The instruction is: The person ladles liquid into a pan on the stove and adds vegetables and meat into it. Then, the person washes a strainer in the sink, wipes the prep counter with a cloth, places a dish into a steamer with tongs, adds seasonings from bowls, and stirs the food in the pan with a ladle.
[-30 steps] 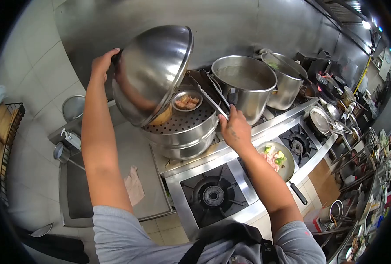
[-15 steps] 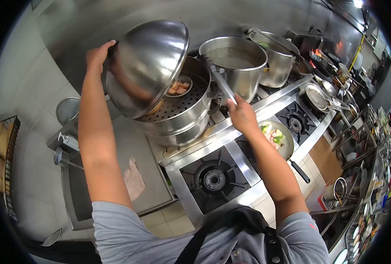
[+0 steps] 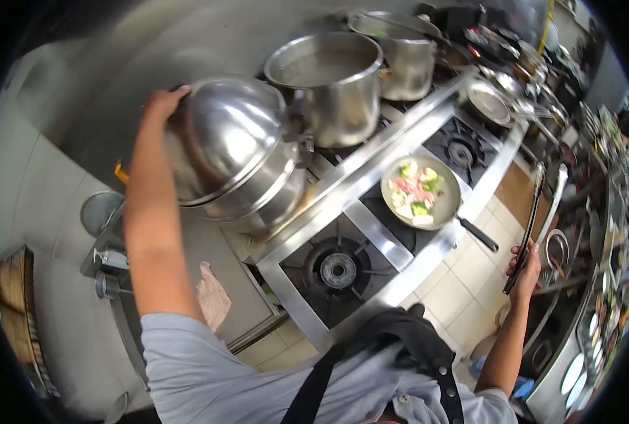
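Observation:
A large domed metal lid (image 3: 233, 134) covers the steamer pot (image 3: 261, 201) at the left of the stove, hiding its inside. My left hand (image 3: 164, 106) is closed at the lid's dark handle on the far left side, the handle mostly hidden by the fingers. Out to the right, over the floor, my right hand (image 3: 526, 268) grips a pair of metal tongs (image 3: 551, 205) whose two arms stand apart, tips upward, with nothing between them. Between the hands, a frying pan (image 3: 441, 212) with broccoli and pink pieces sits on a burner.
Two tall stockpots (image 3: 339, 106) stand behind the burners. In front is a bare burner (image 3: 338, 270). A pink cloth (image 3: 213, 297) lies on the left counter. Pans and strainers (image 3: 489, 101) crowd the far right, and a utensil-laden shelf runs along the right side.
My left hand has lowered the lid from its tilted, raised position onto the steamer. My right hand has swung from beside the steamer to the far right with the tongs. The view has shifted.

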`<state>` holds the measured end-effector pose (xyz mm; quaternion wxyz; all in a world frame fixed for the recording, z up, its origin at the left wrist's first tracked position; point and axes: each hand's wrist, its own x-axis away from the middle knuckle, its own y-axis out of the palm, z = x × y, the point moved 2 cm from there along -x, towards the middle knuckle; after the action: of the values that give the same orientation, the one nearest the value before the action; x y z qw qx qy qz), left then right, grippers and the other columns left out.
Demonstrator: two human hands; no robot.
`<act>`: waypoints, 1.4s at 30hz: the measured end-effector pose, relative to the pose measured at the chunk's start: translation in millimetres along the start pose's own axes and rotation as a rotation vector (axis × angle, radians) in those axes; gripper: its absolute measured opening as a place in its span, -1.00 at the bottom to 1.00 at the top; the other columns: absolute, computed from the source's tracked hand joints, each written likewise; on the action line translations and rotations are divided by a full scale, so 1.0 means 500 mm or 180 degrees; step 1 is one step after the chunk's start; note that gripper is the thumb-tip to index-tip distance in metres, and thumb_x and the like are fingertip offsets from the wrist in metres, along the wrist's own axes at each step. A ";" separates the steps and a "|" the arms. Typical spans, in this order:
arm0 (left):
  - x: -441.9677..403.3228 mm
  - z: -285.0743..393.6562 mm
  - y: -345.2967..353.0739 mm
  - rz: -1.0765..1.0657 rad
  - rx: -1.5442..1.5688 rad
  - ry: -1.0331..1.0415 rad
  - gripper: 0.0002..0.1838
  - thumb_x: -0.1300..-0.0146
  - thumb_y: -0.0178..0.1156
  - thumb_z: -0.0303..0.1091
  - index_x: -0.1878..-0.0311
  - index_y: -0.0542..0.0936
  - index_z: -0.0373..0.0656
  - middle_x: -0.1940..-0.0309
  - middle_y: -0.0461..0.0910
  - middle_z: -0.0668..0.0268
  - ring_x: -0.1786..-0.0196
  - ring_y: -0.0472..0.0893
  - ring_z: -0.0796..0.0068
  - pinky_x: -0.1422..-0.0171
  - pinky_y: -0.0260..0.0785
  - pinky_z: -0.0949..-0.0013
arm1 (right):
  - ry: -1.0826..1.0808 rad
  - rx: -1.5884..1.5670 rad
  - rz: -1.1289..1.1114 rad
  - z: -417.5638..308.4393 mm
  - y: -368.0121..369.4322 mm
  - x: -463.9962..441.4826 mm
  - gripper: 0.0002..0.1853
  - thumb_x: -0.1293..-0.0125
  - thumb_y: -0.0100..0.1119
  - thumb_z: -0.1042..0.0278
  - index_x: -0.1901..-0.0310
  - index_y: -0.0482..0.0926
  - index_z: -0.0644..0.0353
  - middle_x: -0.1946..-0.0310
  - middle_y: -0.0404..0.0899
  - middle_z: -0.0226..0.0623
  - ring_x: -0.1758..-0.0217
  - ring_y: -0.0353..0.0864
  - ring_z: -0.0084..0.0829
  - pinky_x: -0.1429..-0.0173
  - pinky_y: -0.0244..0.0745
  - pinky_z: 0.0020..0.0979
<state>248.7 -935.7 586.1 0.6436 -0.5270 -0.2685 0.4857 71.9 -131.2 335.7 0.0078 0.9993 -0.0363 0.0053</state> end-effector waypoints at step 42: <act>1.478 0.643 0.660 -0.5201 0.1008 0.1484 -0.62 -0.22 0.24 -0.41 -0.09 0.49 -0.30 0.25 0.58 0.38 0.27 0.51 0.67 0.13 0.35 0.57 | 0.1794 -0.0315 0.2477 0.744 -1.019 -0.118 -0.53 -0.33 0.07 0.27 -0.17 0.23 0.33 0.39 0.60 -0.20 0.56 0.54 -0.45 0.63 0.45 -0.42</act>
<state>143.9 -139.3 249.7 0.8956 -0.1590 -0.3535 -0.2182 53.5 375.5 -44.9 0.0624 0.8697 -0.4041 0.2766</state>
